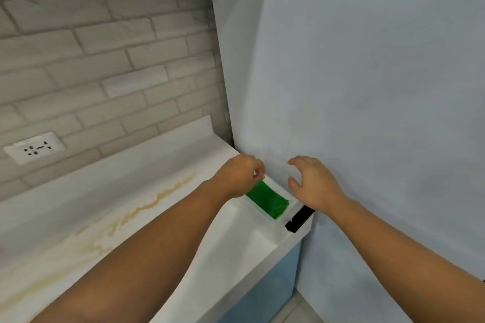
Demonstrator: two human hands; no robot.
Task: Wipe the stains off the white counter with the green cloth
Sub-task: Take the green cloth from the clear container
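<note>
1. Lying folded inside a shallow white container (278, 187), the green cloth (267, 200) is at the right end of the white surface (78, 204), just beside the pale wall (367, 86).
2. The left hand (237, 176) is at the far end of the cloth. Its fingers (258, 173) are curled there, but I cannot tell if they pinch the cloth.
3. The right hand (313, 182) hovers over the right side of the container, with its fingers (296, 161) spread and slightly bent, holding nothing.
4. Long yellow-brown stains (157, 196) run across the surface, to the left of the arms.
5. A black object (299, 219) lies near the right wrist.
6. A socket (35, 149) sits in the brick wall.
</note>
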